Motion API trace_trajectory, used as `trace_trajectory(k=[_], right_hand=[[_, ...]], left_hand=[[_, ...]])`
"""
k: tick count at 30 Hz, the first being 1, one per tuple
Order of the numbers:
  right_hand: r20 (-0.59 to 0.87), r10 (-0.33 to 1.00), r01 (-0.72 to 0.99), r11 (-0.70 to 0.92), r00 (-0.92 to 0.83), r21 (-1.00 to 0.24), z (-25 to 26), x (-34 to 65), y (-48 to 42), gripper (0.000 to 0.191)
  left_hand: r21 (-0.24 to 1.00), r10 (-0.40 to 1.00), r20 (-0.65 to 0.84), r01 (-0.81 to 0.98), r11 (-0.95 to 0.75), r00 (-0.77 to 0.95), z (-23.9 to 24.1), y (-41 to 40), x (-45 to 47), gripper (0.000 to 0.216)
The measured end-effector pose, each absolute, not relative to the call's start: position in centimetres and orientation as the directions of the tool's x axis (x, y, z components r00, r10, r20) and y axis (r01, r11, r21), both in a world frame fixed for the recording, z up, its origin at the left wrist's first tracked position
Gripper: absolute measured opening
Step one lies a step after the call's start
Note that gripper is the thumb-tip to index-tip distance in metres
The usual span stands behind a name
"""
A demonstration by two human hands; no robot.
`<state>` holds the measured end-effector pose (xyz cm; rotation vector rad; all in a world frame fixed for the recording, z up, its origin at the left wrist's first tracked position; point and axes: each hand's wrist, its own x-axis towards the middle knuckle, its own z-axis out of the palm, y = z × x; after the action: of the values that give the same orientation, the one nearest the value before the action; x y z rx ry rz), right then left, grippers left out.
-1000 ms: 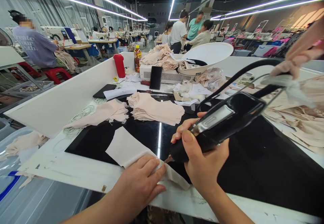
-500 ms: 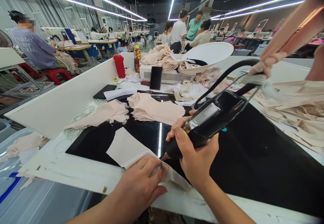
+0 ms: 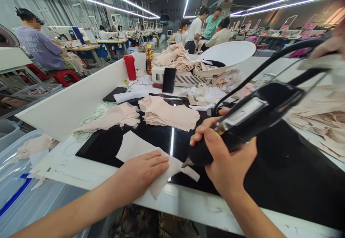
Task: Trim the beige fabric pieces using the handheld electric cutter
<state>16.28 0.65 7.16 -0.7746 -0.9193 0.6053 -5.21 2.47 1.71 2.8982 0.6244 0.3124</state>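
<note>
My left hand [image 3: 144, 173] lies flat on a pale cut fabric piece [image 3: 132, 146], its fingers stretched out and close together. The piece rests on the black work surface [image 3: 101, 153] near the front edge, and one corner hangs over the white border. My right hand [image 3: 229, 159] is wrapped around a black corded handheld tool [image 3: 242, 116] with a silver panel on its body. Its small metal tip [image 3: 188, 163] points down and left, at the narrow right-hand strip of the fabric. Whether the tip touches the fabric I cannot tell.
Behind my hands lie a stack of pink fabric pieces [image 3: 169, 114] and a loose pink piece [image 3: 115, 117]. A phone [image 3: 169, 80] leans on a white box, with a red cup [image 3: 130, 67] to its left. More fabric [image 3: 318, 119] lies right. Co-workers sit and stand beyond.
My left hand has let go of the fabric's edge by the tip, moved left and flattened onto the piece. The tool in my right hand has moved right, and the fabric's right-hand strip shows more.
</note>
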Motion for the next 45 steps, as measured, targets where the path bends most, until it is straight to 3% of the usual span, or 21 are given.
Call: trace_trajectory(k=[4, 7, 14, 28, 33, 38, 45], right_hand=[[0.454, 0.755, -0.148, 0.576, 0.473, -0.804, 7.5, 17.1, -0.7, 0.04], [0.452, 0.77, -0.177, 0.573, 0.45, -0.801, 7.3, 16.9, -1.5, 0.038], [0.472, 0.773, -0.217, 0.592, 0.424, -0.776, 6.7, 15.7, -2.0, 0.039], [0.49, 0.768, -0.201, 0.601, 0.412, -0.773, 5.8, 16.0, -1.6, 0.04], [0.484, 0.768, -0.191, 0.596, 0.419, -0.78, 5.9, 16.1, -1.5, 0.04], [0.474, 0.773, -0.186, 0.585, 0.422, -0.79, 5.9, 16.1, -1.6, 0.042], [0.474, 0.774, -0.181, 0.584, 0.42, -0.792, 5.8, 16.3, -1.5, 0.041]], left_hand=[[-0.035, 0.494, 0.233, 0.515, -0.856, 0.838, 0.5, 2.5, -4.6, 0.036], [-0.126, 0.568, 0.271, 0.613, -0.78, 0.778, -0.1, 1.8, -3.2, 0.033], [-0.119, 0.688, 0.261, 0.729, -0.674, 0.678, 0.1, 0.8, -1.3, 0.042], [-0.173, 0.725, 0.319, 0.79, -0.589, 0.61, 0.1, 0.5, -0.5, 0.043], [-0.148, 0.591, 0.468, 0.718, -0.68, 0.657, 1.1, 0.0, -1.2, 0.023], [0.022, 0.327, 0.416, 0.35, -0.936, 0.848, 1.7, -0.8, -1.6, 0.025], [0.1, 0.306, 0.41, 0.291, -0.951, 0.859, 0.0, 0.3, -1.8, 0.023]])
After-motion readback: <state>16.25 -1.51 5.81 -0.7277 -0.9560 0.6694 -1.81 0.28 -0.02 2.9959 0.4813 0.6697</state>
